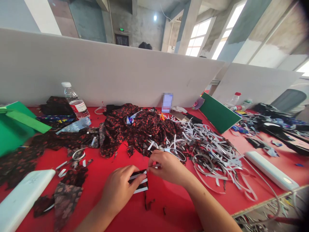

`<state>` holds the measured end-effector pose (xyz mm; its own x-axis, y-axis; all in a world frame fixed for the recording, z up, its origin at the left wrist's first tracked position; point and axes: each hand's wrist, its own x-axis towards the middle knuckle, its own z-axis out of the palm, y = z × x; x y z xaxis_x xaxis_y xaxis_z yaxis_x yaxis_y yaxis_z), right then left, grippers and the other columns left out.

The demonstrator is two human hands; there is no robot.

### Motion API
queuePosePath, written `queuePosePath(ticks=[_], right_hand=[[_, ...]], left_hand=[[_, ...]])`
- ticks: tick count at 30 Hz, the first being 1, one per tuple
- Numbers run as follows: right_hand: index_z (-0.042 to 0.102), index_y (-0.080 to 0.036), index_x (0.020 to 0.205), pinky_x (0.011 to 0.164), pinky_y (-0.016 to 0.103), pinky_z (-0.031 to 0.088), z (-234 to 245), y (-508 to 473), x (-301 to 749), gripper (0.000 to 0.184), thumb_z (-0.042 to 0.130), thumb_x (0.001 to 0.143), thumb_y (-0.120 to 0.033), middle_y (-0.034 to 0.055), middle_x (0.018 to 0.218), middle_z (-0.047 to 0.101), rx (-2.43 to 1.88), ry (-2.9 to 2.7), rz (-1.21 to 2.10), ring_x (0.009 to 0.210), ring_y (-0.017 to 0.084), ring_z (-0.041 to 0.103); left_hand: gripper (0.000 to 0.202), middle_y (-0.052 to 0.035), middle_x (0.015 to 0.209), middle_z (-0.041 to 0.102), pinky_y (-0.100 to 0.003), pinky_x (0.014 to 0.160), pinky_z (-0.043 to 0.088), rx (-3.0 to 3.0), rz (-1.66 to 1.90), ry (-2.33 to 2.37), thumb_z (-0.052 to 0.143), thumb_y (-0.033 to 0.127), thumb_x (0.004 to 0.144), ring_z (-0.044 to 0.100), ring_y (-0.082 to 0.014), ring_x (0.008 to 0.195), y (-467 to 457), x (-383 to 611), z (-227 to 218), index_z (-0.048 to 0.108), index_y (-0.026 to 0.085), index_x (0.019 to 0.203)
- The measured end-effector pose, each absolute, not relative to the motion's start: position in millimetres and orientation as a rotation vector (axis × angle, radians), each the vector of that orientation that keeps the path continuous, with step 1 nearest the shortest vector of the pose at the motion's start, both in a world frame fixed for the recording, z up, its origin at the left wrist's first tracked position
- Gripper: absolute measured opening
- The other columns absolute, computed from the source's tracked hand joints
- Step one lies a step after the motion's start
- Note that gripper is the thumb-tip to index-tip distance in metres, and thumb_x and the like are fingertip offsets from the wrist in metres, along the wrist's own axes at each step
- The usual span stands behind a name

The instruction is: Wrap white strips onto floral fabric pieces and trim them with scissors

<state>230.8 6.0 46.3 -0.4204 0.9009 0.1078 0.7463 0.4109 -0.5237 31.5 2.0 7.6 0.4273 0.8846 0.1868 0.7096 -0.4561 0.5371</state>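
My left hand (119, 190) rests on the red table (101, 174) with fingers closed on a small black piece with white strips (140, 183). My right hand (166, 167) pinches a thin white strip (154, 166) at the top edge of that piece. Silver scissors (175, 152) lie just beyond my right hand. Behind them sits a heap of black fabric with red flowers (135, 129).
A tangle of white paper strips (217, 151) covers the right side. A water bottle (74, 100) stands at the back left near green card (14, 129). White power banks lie at the left front (21, 196) and right (270, 170). A grey partition (101, 71) closes the back.
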Motion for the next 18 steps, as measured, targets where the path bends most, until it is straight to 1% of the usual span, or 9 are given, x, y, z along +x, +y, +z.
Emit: queuePosePath(ticks=[4, 9, 11, 13, 15, 16, 18], right_hand=[[0.063, -0.019, 0.077, 0.062, 0.017, 0.040, 45.3, 4.5, 230.6, 0.003, 0.062, 0.077, -0.016, -0.0012, 0.080, 0.059, -1.381, -2.295, 0.580, 0.069, 0.009, 0.056], [0.063, -0.018, 0.078, 0.061, 0.017, 0.039, 45.7, 4.1, 230.6, 0.001, 0.062, 0.079, -0.019, -0.0010, 0.080, 0.059, -1.356, -2.293, 0.626, 0.067, 0.009, 0.055], [0.064, -0.018, 0.078, 0.060, 0.017, 0.039, 46.7, 4.4, 230.6, 0.002, 0.063, 0.079, -0.020, -0.0009, 0.079, 0.058, -1.364, -2.285, 0.629, 0.067, 0.010, 0.056], [0.064, -0.018, 0.078, 0.060, 0.017, 0.039, 47.5, 4.7, 230.4, 0.003, 0.063, 0.079, -0.020, -0.0011, 0.078, 0.058, -1.367, -2.277, 0.623, 0.067, 0.009, 0.055], [0.064, -0.018, 0.078, 0.060, 0.017, 0.039, 47.3, 4.9, 230.0, 0.002, 0.063, 0.079, -0.020, -0.0014, 0.078, 0.057, -1.358, -2.269, 0.618, 0.067, 0.009, 0.055], [0.064, -0.018, 0.078, 0.060, 0.017, 0.039, 46.8, 5.0, 229.7, 0.002, 0.063, 0.079, -0.019, -0.0015, 0.077, 0.057, -1.355, -2.263, 0.615, 0.067, 0.009, 0.055], [0.064, -0.018, 0.077, 0.060, 0.017, 0.039, 45.0, 5.0, 228.9, 0.002, 0.064, 0.078, -0.019, -0.0014, 0.077, 0.057, -1.350, -2.248, 0.620, 0.067, 0.010, 0.055]], left_hand=[[0.033, -0.0006, 0.069, 0.069, -0.024, 0.057, 0.042, 2.271, 0.586, 1.396, 0.046, 0.047, 0.087, 0.064, -0.0169, 0.067, 2.6, 32.2, 11.9, 0.059, 0.021, 0.071], [0.036, 0.0004, 0.066, 0.067, -0.022, 0.053, 0.040, 2.246, 0.549, 1.424, 0.043, 0.047, 0.088, 0.063, -0.0158, 0.063, 2.8, 30.9, 15.0, 0.059, 0.021, 0.069], [0.034, -0.0003, 0.070, 0.069, -0.022, 0.055, 0.042, 2.201, 0.560, 1.395, 0.044, 0.046, 0.088, 0.065, -0.0163, 0.068, 3.1, 30.6, 14.8, 0.061, 0.021, 0.073], [0.029, -0.0015, 0.083, 0.071, -0.022, 0.062, 0.045, 2.138, 0.600, 1.312, 0.045, 0.043, 0.088, 0.066, -0.0171, 0.078, 3.6, 30.7, 14.4, 0.065, 0.022, 0.086], [0.028, -0.0020, 0.092, 0.071, -0.023, 0.068, 0.046, 2.060, 0.627, 1.200, 0.045, 0.040, 0.089, 0.065, -0.0171, 0.085, 4.0, 31.6, 14.9, 0.066, 0.024, 0.096], [0.027, -0.0020, 0.093, 0.070, -0.023, 0.068, 0.046, 2.021, 0.626, 1.153, 0.045, 0.038, 0.089, 0.065, -0.0169, 0.085, 4.1, 32.4, 15.7, 0.066, 0.024, 0.097], [0.025, -0.0013, 0.083, 0.068, -0.023, 0.064, 0.044, 1.962, 0.609, 1.104, 0.046, 0.035, 0.088, 0.063, -0.0164, 0.077, 4.3, 34.3, 17.9, 0.067, 0.021, 0.088]])
